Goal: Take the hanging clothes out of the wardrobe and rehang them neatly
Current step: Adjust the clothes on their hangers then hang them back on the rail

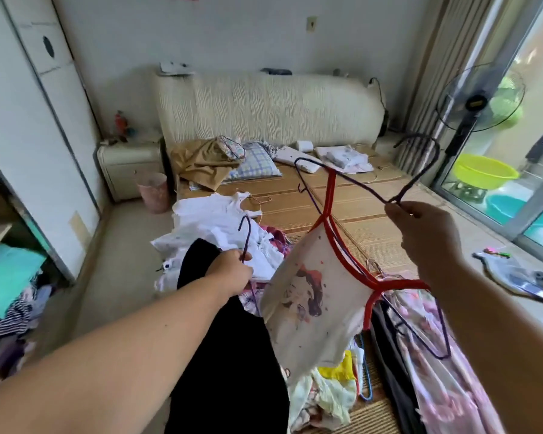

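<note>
My right hand [427, 233] grips a purple wire hanger [358, 180] just under its hook, holding it up over the bed. From it hangs a white camisole with red straps [314, 296] and a printed figure, one strap looped over the hanger's arm. My left hand [232, 270] grips a second purple hanger [246, 233] at its neck, and a black garment [229, 355] hangs from it. The wardrobe [29, 126] stands at the left, its open lower part showing heaped clothes [10, 292].
The bed [351, 211] holds a pile of white clothes [220, 223], pink floral fabric [436, 355], pillows and loose hangers. A pink bin [153, 192] stands by the nightstand [129, 167]. A fan [477, 101] and sliding glass door are at the right.
</note>
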Demonstrator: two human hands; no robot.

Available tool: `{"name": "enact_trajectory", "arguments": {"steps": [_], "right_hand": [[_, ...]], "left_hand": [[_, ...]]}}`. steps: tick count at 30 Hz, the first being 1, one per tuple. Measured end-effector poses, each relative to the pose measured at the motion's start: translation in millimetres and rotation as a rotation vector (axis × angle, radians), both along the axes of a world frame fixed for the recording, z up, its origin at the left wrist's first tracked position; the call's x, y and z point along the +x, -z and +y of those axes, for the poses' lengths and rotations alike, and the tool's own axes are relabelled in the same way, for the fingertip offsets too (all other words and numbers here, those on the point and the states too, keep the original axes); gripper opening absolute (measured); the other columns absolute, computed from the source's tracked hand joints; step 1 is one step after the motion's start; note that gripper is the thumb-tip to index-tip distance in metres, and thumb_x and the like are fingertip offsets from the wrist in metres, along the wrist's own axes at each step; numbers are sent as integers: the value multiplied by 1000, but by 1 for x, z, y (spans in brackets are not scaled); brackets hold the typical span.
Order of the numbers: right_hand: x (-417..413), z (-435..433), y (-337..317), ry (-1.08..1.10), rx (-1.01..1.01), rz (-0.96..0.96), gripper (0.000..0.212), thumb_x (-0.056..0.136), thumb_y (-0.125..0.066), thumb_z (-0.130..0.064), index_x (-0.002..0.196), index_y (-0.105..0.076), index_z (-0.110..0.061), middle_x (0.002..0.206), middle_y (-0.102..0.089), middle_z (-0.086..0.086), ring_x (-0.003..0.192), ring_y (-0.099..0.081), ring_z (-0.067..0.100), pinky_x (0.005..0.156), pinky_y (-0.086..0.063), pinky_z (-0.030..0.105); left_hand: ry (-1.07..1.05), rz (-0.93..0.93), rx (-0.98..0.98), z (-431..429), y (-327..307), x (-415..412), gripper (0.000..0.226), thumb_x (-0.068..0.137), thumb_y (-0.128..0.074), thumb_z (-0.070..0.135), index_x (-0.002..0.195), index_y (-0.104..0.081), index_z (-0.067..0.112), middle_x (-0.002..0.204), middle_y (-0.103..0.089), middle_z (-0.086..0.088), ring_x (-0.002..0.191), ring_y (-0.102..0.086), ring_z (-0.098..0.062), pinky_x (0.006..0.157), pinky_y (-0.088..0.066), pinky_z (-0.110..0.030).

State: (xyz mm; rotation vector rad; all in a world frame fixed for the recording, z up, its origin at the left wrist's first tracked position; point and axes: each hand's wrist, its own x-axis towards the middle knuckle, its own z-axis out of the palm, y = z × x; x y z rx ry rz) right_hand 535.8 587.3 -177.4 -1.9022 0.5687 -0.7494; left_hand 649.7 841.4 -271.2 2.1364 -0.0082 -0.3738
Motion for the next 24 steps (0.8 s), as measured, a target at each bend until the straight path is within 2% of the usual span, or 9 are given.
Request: {"name": "enact_trajectory", "arguments": {"steps": [4, 6, 9, 11, 13, 15, 17, 20, 24], "right_hand": [[4, -55, 35, 34, -29, 78, 14, 85, -66, -35, 94, -69, -25, 36, -46, -19, 48, -40, 12, 50, -28, 26], [9, -90, 61, 65, -63, 131, 19, 86, -64, -37, 95, -71, -22, 37, -47, -17, 47, -39, 13, 51, -29, 26], [22, -137, 97, 95, -116, 207, 24, 87, -63, -34, 98, -72, -15, 47, -52, -6, 48, -44, 10, 51, -33, 27], [28, -169, 117, 106, -149, 254, 23, 88, -62, -31, 98, -72, -13, 59, -56, 2, 51, -47, 7, 52, -37, 19], [35, -197, 132, 103, -140, 288, 19, 88, -62, -28, 96, -70, -13, 70, -60, 12, 54, -47, 7, 43, -32, 6], [41, -219, 145, 101, -102, 334, 11, 88, -63, -26, 90, -67, -16, 72, -61, 16, 45, -47, 6, 37, -30, 7], [47, -245, 162, 104, -92, 374, 14, 87, -64, -27, 92, -69, -15, 68, -62, 13, 38, -47, -2, 36, -31, 7], [56, -267, 172, 109, -79, 413, 20, 86, -66, -27, 98, -72, -13, 66, -62, 2, 46, -50, -1, 44, -37, 14], [68, -274, 158, 33, -88, 430, 17, 87, -66, -22, 98, -72, -12, 69, -62, 2, 61, -52, 10, 57, -36, 28]], "left_hand": [[88, 138, -17, -75, 66, 1, 16, 84, -60, 6, 94, -61, 19, 93, -68, -10, 74, -68, -26, 75, -59, -39], [144, 183, 18, -116, 103, 3, 14, 75, -65, 12, 87, -61, 18, 98, -69, -12, 81, -69, -30, 77, -58, -39], [203, 243, 116, -168, 145, 4, 33, 73, -68, 19, 107, -64, 21, 99, -69, -7, 90, -66, -27, 74, -51, -26], [209, 317, 138, -200, 171, 4, 34, 78, -67, 18, 111, -63, 20, 94, -65, -6, 92, -65, -29, 65, -44, -24], [187, 384, 143, -229, 198, 7, 35, 80, -64, 15, 115, -60, 19, 91, -63, -8, 89, -65, -31, 57, -40, -23], [184, 429, 156, -251, 215, 10, 40, 85, -60, 15, 125, -55, 19, 92, -60, -8, 83, -60, -28, 53, -38, -24], [176, 474, 144, -271, 226, 16, 48, 89, -58, 16, 136, -46, 19, 105, -61, -10, 92, -59, -27, 65, -44, -26], [165, 502, 128, -291, 229, 22, 49, 92, -56, 18, 139, -43, 16, 126, -57, -17, 114, -55, -32, 87, -47, -31], [205, 458, 104, -302, 209, 35, 53, 94, -57, 24, 143, -39, 19, 132, -54, -8, 104, -51, -18, 79, -39, -23]]}}
